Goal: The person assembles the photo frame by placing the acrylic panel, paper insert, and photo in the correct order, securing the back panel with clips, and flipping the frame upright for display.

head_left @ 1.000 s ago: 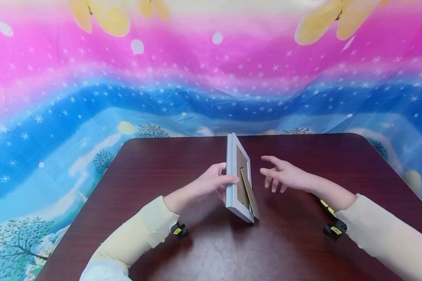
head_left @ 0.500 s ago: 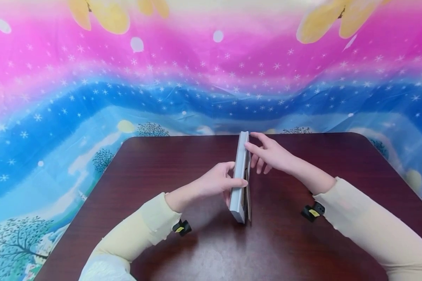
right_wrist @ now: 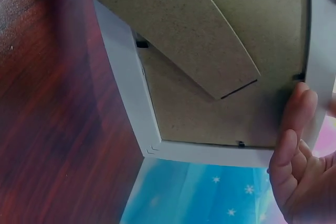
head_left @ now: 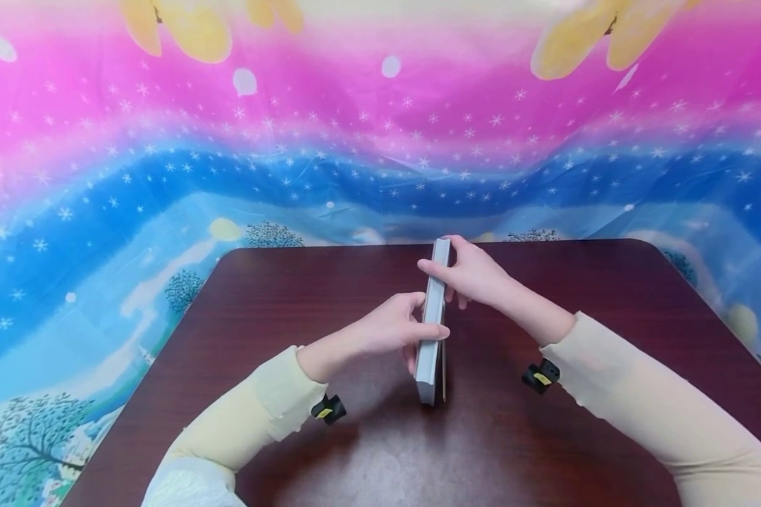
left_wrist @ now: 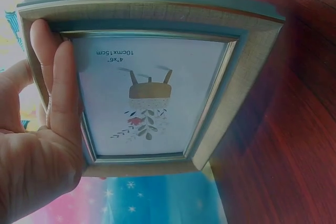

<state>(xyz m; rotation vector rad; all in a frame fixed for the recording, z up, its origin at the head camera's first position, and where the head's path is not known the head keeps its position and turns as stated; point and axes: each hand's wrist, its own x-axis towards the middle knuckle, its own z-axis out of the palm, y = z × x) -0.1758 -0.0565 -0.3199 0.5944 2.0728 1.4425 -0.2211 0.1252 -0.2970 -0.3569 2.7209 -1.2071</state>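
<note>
A pale picture frame (head_left: 430, 338) stands edge-on to the head view over the middle of the table. My left hand (head_left: 393, 325) grips its near long side, thumb on the edge and fingers across the front. Higher up the same side, my right hand (head_left: 475, 273) holds the frame with the thumb over the edge and fingers on the back. In the left wrist view the front shows a printed insert (left_wrist: 147, 93) with a flower picture and "4"x6" 10cmx15cm". The brown backing (right_wrist: 210, 121) carries an easel leg (right_wrist: 194, 40) and small dark tabs, seen in the right wrist view.
The frame is over a dark red-brown wooden table (head_left: 279, 282) with rounded far corners. Behind the table hangs a pink and blue cloth (head_left: 330, 127) with snowflakes and trees. A small black wrist camera (head_left: 541, 377) sits below the right sleeve.
My right hand has come in from the right and taken hold of the frame's upper part. The frame has turned, its back now hidden from the head view. My left hand keeps its grip.
</note>
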